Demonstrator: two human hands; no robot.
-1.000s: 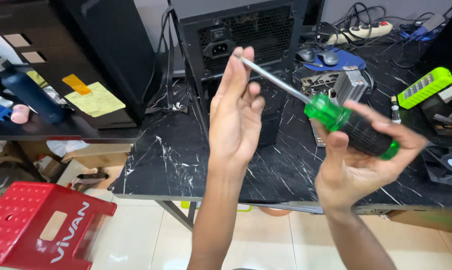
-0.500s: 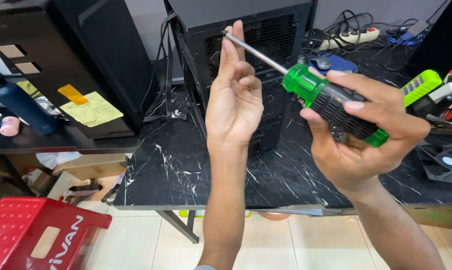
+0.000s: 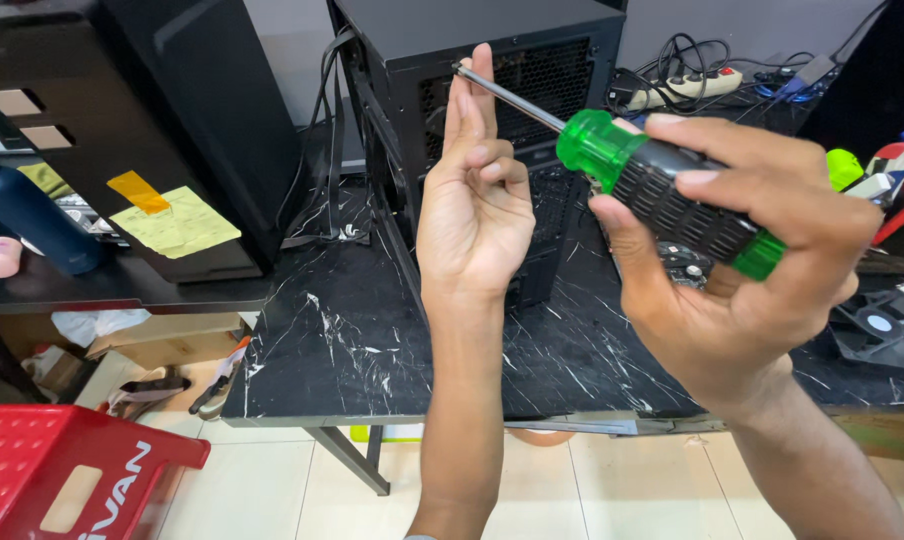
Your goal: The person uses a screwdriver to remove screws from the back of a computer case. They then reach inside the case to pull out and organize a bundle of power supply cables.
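My right hand [image 3: 742,270] grips a screwdriver [image 3: 662,190] by its green and black handle, at the right of the head view. Its metal shaft [image 3: 512,100] slants up to the left. My left hand [image 3: 477,210] is raised palm-up in the middle, two fingers stretched up against the shaft near its tip, the other fingers curled. Behind both hands stands a black computer case [image 3: 472,40] with a mesh panel, on a black marble-patterned table [image 3: 352,350].
Another black case [image 3: 202,110] with yellow and orange sticky notes stands at the left, near a blue bottle [image 3: 27,220]. A power strip and cables [image 3: 687,80] lie at the back right, a fan [image 3: 877,325] at the right edge. A red stool [image 3: 62,475] sits on the floor.
Both hands and the screwdriver have come nearer to the camera and risen slightly. The left fingers still rest on the shaft near the tip.
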